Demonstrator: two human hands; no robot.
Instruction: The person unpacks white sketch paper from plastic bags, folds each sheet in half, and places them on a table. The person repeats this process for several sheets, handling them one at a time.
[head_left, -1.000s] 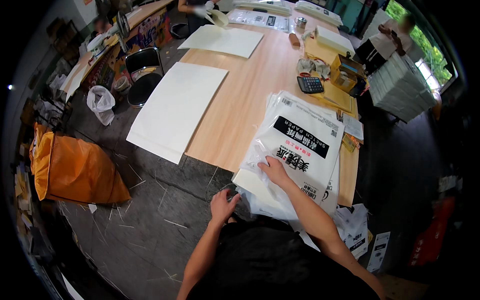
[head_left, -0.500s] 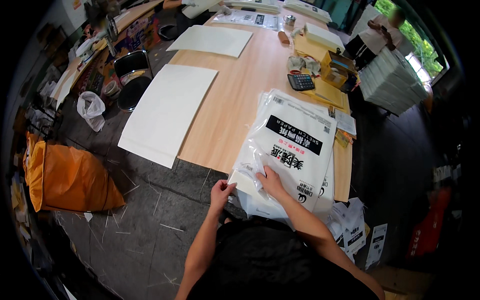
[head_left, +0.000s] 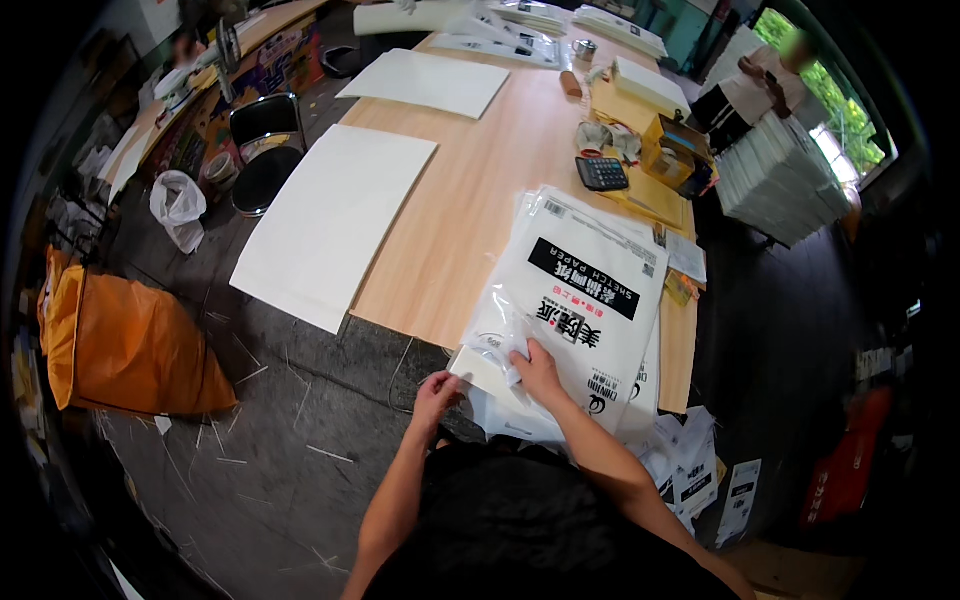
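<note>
A large clear plastic bag (head_left: 610, 245) with black and red print lies on a pile of similar bags at the table's near end. White paper (head_left: 490, 372) shows at its open near end. My right hand (head_left: 540, 372) is closed on the film at this mouth, thumb on top. At the left corner of the paper, my left hand (head_left: 436, 396) has its fingers curled and pinched together; what lies between them is too small to make out. Loose film hangs over the table edge between both hands.
White paper stacks (head_left: 340, 215) lie along the table's (head_left: 455, 190) left side. A calculator (head_left: 602, 174), a yellow box (head_left: 672, 150) and gloves stand right. Left on the floor are an orange sack (head_left: 135, 345) and a chair (head_left: 267, 180). A person (head_left: 775, 80) stands far right.
My left hand has shifted slightly down from the paper's corner, and more white paper shows at the bag's mouth. At the far end, another person's white sheets and clear film have moved.
</note>
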